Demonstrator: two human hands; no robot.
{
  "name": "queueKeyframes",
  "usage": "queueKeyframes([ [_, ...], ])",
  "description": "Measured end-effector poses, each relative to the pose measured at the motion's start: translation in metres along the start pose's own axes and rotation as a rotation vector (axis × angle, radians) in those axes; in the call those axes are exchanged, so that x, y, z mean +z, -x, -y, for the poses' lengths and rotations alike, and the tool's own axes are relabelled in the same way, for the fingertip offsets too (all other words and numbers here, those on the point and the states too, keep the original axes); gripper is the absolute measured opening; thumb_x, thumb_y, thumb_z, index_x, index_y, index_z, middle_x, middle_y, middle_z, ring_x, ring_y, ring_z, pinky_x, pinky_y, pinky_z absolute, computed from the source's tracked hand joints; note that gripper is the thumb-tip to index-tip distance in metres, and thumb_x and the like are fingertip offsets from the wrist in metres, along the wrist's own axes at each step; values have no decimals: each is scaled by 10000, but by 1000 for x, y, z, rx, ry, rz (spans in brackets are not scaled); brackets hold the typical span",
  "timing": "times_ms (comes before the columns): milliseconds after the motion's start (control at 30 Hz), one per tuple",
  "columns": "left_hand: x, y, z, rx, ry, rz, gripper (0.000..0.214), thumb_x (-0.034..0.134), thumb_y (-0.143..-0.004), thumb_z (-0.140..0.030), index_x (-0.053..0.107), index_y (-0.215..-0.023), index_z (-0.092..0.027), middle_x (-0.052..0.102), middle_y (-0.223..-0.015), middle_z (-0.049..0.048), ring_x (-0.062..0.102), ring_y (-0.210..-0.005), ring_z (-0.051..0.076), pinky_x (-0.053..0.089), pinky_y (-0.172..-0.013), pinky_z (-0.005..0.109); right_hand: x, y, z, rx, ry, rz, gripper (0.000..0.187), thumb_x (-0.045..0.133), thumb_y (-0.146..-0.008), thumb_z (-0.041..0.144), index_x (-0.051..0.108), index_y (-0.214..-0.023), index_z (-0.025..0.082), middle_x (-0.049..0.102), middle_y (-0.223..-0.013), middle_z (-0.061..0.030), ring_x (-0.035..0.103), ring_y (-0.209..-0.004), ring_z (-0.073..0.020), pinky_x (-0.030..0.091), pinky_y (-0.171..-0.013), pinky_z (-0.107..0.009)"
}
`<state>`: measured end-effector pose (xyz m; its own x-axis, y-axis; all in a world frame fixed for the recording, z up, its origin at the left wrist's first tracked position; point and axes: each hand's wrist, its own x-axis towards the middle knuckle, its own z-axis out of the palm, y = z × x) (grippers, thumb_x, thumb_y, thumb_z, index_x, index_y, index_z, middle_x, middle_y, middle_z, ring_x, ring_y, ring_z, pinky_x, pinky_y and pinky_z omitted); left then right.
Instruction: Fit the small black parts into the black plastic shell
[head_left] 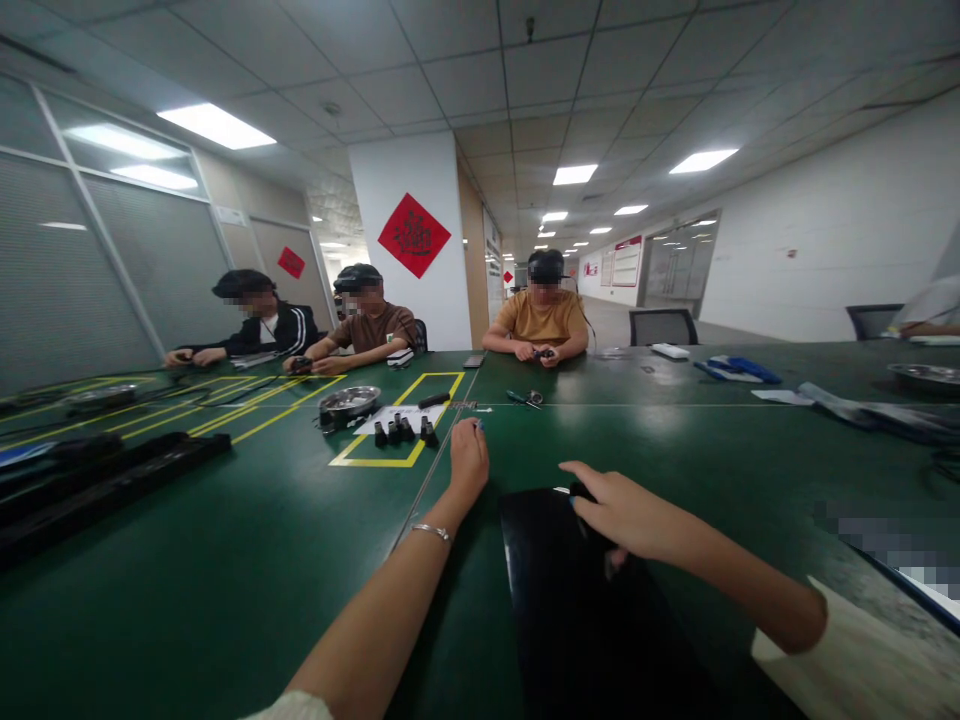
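Note:
My left hand point(469, 458) is closed just above the green table, beside the yellow-taped rectangle. Its fingertips face away, so I cannot make out what they hold. Over the far edge of a glossy black panel point(555, 620), my right hand point(628, 512) has its index finger stretched out and its other fingers curled. A small black part point(582, 492) shows between its thumb and index finger; its exact kind is unclear against the dark panel. Several short black cylindrical parts point(406, 430) stand beyond my left hand on a white paper sheet point(367, 424).
A metal bowl point(349, 402) sits left of the sheet. Pliers point(525, 399) lie farther up the table. A long black tray point(112, 490) occupies the left side. Blue items point(739, 370) lie at the right. Across the table, several people handle small things.

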<state>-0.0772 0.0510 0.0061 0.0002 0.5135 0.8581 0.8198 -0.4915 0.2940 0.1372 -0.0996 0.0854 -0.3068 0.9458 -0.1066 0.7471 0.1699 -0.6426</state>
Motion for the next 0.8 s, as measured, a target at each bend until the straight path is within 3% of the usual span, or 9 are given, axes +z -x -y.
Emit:
queueKeyframes([
  [100,-1,-2,5,-66,30,0,265,234,-884,-249,478,-898,-148,505,-811,70,468,-777,180,411,-734,350,-8,-4,-12,56,-165,14,494,344,-816,303,335,-1293,176,553,-980,-122,562,-442,-108,409,-366,-199],
  [167,-2,-1,3,-95,48,11,276,225,-885,-256,481,-872,-155,500,-785,63,472,-762,179,412,-721,345,-13,-4,-20,66,-255,-2,504,354,-809,297,322,-1301,193,577,-862,-85,571,-447,-127,424,-373,-206],
  [267,-3,2,-7,-79,65,26,275,218,-880,-253,475,-838,-162,485,-757,59,466,-754,180,411,-705,337,-17,-3,-35,31,-469,-24,607,345,-815,302,119,-1376,250,557,-639,-7,575,-449,-154,451,-400,-238],
  [367,-2,8,-22,43,131,86,266,211,-878,-249,461,-842,-168,486,-777,58,462,-761,170,413,-717,327,-12,-6,-54,-38,-710,-8,679,352,-812,341,-1,-1385,249,559,-593,6,570,-450,-168,443,-393,-253],
  [433,-1,12,-33,138,165,126,256,212,-880,-248,455,-865,-169,494,-805,60,462,-785,166,407,-750,335,-4,-11,-66,-46,-862,-39,689,392,-794,356,61,-1386,234,584,-649,-12,574,-480,-164,443,-412,-254],
  [600,1,16,-53,331,211,224,262,201,-885,-243,439,-810,-164,487,-737,56,444,-720,159,409,-696,322,22,-20,-79,78,-1124,-164,416,429,-767,291,509,-1162,190,621,-855,-70,596,-760,-181,482,-695,-307],
  [800,-7,22,-63,538,56,467,326,175,-890,-288,435,-734,-168,483,-613,34,454,-582,141,382,-614,284,40,-34,-94,61,-1187,-237,396,373,-790,320,504,-1149,215,616,-914,-66,585,-787,-209,480,-669,-378],
])
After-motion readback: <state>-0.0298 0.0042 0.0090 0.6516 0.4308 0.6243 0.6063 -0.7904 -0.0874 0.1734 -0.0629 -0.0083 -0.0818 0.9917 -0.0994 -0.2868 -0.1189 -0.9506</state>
